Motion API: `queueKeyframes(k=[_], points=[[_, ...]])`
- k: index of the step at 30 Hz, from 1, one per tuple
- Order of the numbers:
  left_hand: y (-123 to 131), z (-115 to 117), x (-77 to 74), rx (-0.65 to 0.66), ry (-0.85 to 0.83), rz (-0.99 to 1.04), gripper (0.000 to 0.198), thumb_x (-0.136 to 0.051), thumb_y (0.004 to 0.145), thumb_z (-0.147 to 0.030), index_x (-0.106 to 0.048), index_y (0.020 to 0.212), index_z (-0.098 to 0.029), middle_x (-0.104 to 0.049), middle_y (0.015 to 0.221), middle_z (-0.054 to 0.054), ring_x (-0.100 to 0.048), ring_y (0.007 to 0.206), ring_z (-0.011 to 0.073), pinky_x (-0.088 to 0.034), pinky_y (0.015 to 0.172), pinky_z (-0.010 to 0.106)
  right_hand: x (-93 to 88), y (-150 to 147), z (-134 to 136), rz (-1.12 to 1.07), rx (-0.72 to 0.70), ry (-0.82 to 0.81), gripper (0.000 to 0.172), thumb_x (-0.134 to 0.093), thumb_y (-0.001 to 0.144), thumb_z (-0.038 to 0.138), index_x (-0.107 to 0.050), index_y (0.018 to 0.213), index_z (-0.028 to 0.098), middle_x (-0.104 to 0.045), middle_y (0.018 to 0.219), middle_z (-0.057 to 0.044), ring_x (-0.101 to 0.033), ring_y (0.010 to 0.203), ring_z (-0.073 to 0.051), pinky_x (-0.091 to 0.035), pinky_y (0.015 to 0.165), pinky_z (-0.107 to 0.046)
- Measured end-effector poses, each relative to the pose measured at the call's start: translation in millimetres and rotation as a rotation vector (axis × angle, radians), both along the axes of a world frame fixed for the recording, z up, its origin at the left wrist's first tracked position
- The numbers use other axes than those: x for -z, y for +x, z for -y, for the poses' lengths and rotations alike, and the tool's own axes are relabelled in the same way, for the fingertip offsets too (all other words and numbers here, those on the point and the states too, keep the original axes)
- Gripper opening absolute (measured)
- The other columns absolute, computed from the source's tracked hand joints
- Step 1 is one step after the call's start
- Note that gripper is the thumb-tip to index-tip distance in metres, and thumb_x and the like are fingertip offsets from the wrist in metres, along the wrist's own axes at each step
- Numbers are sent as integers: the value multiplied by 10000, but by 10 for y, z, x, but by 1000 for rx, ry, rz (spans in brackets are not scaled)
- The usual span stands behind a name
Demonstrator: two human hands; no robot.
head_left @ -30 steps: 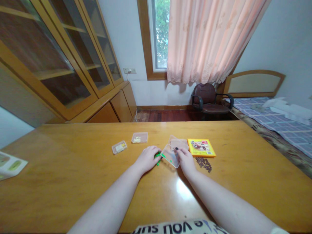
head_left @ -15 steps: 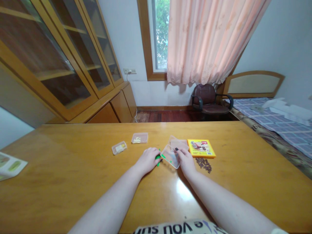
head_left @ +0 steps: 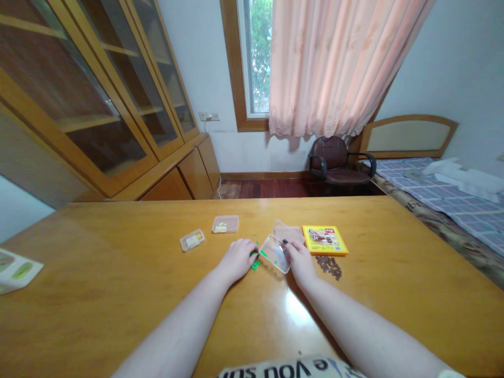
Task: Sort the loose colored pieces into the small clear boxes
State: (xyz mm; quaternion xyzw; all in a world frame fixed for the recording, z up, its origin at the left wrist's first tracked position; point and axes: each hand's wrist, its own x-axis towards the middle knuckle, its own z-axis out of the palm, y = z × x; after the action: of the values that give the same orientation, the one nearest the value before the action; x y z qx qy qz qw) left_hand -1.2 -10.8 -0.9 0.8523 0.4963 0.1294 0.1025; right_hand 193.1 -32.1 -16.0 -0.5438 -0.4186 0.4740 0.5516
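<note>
Steady the clear rectangular plastic box (head_left: 274, 254), right hand (head_left: 300, 261) clamped on it, left hand (head_left: 238, 258) curled over small green plastic pieces (head_left: 255, 264), finger pinch unclear.

Grn pcs (head_left: 255, 264) at L hand (head_left: 239, 260); clear box (head_left: 279, 250) in R hand (head_left: 300, 261), grn bits (head_left: 264, 253) in it. Just R of R hand: dk brown pcs (head_left: 334, 269); beyond them, yellow pkg (head_left: 313, 244) w/ red label (head_left: 329, 230). Past L hand, cream pcs (head_left: 221, 227) in clear tray (head_left: 232, 222). Under both hands, orange-brown tabletop (head_left: 118, 252); far beyond, pink curtain (head_left: 334, 63), faint floral.
</note>
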Motion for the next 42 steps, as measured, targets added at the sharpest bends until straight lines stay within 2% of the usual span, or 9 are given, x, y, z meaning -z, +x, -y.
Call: queueKeyframes(k=[4, 7, 23, 31, 42], points=[[-9, 5, -13, -85, -17, -19, 130, -554, 785, -258, -606, 899, -226, -611, 908, 47, -539, 891, 195, -389, 797, 318, 48, 6, -14, 23, 7, 9, 292, -551, 697, 471, -608, 676, 185, -524, 554, 10, -437, 533, -145, -313, 496, -249], [-12, 1, -9, -99, -22, -32, 120, -564, 777, -263, -606, 883, -225, -615, 890, 46, -543, 871, 196, -392, 778, 314, 58, 0, -15, -3, 8, 1, 290, -556, 695, 471, -605, 685, 185, -507, 536, 17, -419, 508, -139, -302, 484, -249], [17, -21, 9, -28, -23, 77, 53, -568, 761, -177, -588, 803, -203, -601, 827, 21, -551, 791, 163, -410, 730, 274, 40, 1, -4, -41, -23, 23, 226, -559, 710, 404, -579, 648, 188, -483, 542, 30, -414, 535, -134, -302, 516, -246], [35, -20, -42, -54, 12, 245, 95, -498, 816, -207, -592, 829, -197, -603, 847, 20, -554, 810, 152, -431, 736, 265, 25, -13, -3, -55, -36, -1, 255, -578, 688, 419, -598, 651, 168, -486, 536, 29, -405, 522, -124, -286, 509, -242], [45, 26, -116, -3, 78, 272, 103, -496, 819, -206, -597, 836, -199, -617, 845, 21, -550, 818, 156, -422, 754, 279, -25, -44, 11, -75, -42, -35, 214, -606, 652, 383, -596, 626, 171, -486, 508, 39, -400, 499, -120, -293, 502, -242]])
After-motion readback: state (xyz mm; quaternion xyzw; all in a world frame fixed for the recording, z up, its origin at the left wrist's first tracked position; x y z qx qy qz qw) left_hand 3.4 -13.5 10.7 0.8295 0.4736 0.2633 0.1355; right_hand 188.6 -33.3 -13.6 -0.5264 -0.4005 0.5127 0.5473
